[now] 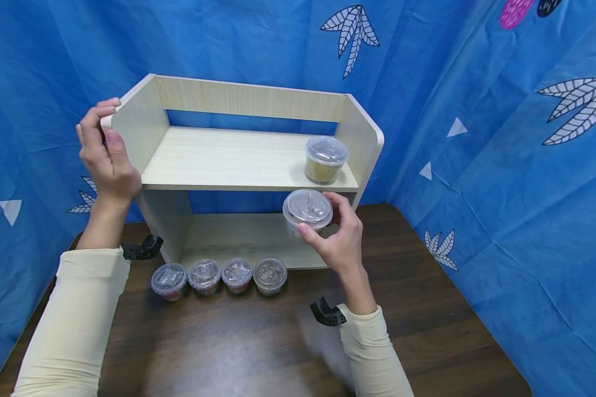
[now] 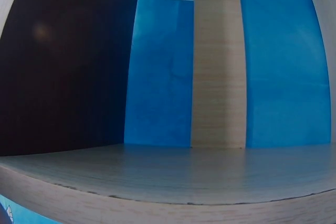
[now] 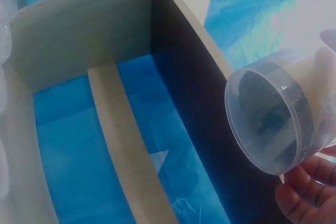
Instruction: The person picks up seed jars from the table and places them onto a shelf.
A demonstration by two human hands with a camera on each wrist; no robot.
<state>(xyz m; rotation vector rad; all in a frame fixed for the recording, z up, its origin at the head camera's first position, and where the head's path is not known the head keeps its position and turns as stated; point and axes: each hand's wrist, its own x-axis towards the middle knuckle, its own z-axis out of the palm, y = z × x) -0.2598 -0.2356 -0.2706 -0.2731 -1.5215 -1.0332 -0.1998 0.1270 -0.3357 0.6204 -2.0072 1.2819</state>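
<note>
My left hand [image 1: 106, 157] grips the front edge of the left side panel of a pale wooden two-tier shelf [image 1: 228, 157]. In the right hand [image 1: 340, 234] is a clear lidded plastic cup [image 1: 308, 209], pinched between thumb and fingers just in front of the upper board. The right wrist view shows this cup [image 3: 268, 116] from the side, with fingertips [image 3: 299, 195] against it. Another lidded cup [image 1: 325, 160], with yellowish contents, stands at the right end of the upper board. The left hand does not show in the left wrist view.
Several smaller lidded cups, one at the left end [image 1: 169, 281] and one at the right end [image 1: 270, 275], stand in a row before the shelf. The dark wooden table [image 1: 218, 342] lies under everything. A patterned blue curtain [image 1: 477, 138] hangs behind and to the right.
</note>
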